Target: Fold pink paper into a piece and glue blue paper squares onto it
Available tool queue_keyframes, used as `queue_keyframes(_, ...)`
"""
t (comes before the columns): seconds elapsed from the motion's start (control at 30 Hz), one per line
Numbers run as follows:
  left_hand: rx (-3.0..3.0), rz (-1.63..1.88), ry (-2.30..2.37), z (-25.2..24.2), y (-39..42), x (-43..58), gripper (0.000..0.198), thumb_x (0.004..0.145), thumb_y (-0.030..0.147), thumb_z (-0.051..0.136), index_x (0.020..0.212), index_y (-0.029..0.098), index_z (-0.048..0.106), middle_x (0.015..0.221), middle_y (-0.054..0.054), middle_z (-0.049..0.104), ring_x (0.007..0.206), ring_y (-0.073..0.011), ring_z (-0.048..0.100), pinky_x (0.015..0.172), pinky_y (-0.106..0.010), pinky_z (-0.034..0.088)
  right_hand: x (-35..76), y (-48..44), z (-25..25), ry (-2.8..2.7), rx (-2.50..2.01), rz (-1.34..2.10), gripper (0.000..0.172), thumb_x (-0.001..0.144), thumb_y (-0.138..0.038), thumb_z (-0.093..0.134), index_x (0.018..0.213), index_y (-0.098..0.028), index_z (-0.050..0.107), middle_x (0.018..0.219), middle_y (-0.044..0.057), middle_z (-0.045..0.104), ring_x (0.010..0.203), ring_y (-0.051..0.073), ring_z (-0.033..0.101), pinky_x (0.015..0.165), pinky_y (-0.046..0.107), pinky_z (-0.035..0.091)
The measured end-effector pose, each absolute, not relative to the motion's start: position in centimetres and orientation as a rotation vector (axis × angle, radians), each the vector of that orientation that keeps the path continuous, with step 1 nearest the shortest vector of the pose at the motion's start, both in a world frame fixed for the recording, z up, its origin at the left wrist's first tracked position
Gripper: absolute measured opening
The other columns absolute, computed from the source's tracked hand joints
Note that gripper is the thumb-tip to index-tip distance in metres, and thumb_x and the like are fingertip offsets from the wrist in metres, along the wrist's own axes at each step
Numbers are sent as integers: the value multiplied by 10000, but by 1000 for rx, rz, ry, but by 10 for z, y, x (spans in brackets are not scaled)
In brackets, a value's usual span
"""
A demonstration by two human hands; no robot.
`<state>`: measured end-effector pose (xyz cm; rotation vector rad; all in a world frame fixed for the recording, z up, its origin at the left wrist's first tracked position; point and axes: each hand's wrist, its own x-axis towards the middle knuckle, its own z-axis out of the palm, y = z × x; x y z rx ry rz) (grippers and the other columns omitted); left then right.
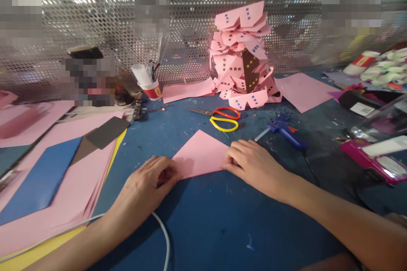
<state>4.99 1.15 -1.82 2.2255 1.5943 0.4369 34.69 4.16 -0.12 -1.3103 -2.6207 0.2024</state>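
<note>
A folded piece of pink paper (202, 152) lies on the blue table with its point facing away from me. My left hand (149, 182) is closed, thumb and fingers pinching its left corner. At the opposite corner, the curled fingers of my right hand (249, 161) grip the sheet; that corner is hidden beneath them. Just beyond the paper are scissors (224, 119) with one red and one yellow handle loop, blades pointing left. A blue glue gun (284, 131) rests beyond my right hand, a pale glue stick poking from its left end.
A tall pile of pink paper cutouts (237, 70) with small printed squares stands at the back. Pink sheets (85, 182) and a blue strip (44, 182) lie left. A white cable (165, 233) crosses near my left forearm. A magenta tape dispenser (356, 156) sits right.
</note>
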Motion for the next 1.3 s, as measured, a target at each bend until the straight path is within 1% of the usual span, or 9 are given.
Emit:
queue_keyframes(0.17, 2305, 453, 1532, -20, 12, 51, 108, 980, 344, 544, 972, 249, 595, 868, 15, 585, 817, -167, 569, 741, -296, 465, 347, 42, -1, -2621, -1308, 204, 233, 966, -321, 647, 788, -191, 571, 870, 18, 642, 817, 186, 584, 755, 323, 368)
queue_keyframes(0.33, 2527, 505, 1369, -16, 11, 55, 109, 1016, 262, 503, 1046, 249, 607, 983, -7, 626, 918, -184, 554, 818, -329, 442, 347, 42, -1, -2613, -1298, 194, 237, 981, -320, 621, 790, -191, 566, 865, 22, 641, 806, 183, 576, 748, 319, 364)
queue_keyframes(0.53, 2743, 542, 1194, -17, 5, 56, 294, 1003, 83, 465, 1220, 240, 588, 1076, -36, 604, 932, -167, 550, 833, -321, 442, 348, 41, 0, -2615, -1297, 203, 237, 981, -320, 623, 790, -192, 564, 873, 24, 643, 815, 186, 573, 768, 323, 361)
queue_keyframes(0.63, 2810, 523, 1132, -18, 2, 55, 351, 989, 40, 451, 1276, 207, 567, 1124, -62, 597, 971, -175, 561, 849, -323, 466, 347, 42, 0, -2613, -1304, 204, 233, 976, -317, 631, 790, -192, 566, 870, 20, 643, 813, 184, 571, 773, 324, 360)
queue_keyframes(0.73, 2910, 501, 1108, -19, 0, 55, 367, 974, 19, 429, 1276, 171, 572, 1114, -85, 609, 960, -198, 569, 817, -337, 491, 347, 42, 0, -2606, -1306, 203, 230, 979, -314, 625, 792, -193, 567, 870, 17, 640, 816, 181, 569, 768, 321, 358)
queue_keyframes(0.83, 2995, 498, 1123, -19, -2, 56, 325, 972, 34, 434, 1235, 134, 598, 1077, -97, 627, 935, -208, 584, 788, -340, 509, 347, 42, -1, -2604, -1300, 196, 228, 981, -312, 621, 794, -193, 565, 865, 13, 636, 817, 180, 565, 767, 320, 354)
queue_keyframes(0.93, 3048, 507, 1152, -18, -4, 60, 268, 983, 103, 487, 1216, 127, 617, 1044, -89, 649, 902, -208, 603, 764, -344, 519, 347, 42, -1, -2605, -1299, 203, 231, 981, -318, 621, 795, -194, 564, 859, 9, 634, 808, 176, 561, 757, 318, 348)
queue_keyframes(1.1, 3138, 465, 1161, -14, -5, 66, 338, 1004, 252, 516, 1318, 156, 598, 1033, -85, 659, 864, -215, 617, 724, -360, 538, 348, 42, -1, -2605, -1295, 207, 214, 982, -307, 619, 806, -193, 575, 875, 14, 640, 823, 175, 561, 753, 314, 347)
queue_keyframes(1.3, 3163, 419, 1161, -16, -4, 66, 378, 1012, 296, 499, 1353, 156, 584, 1046, -95, 655, 873, -217, 626, 733, -364, 546, 349, 44, -2, -2609, -1290, 224, 236, 989, -353, 608, 820, -190, 588, 898, 23, 650, 840, 175, 570, 773, 314, 357)
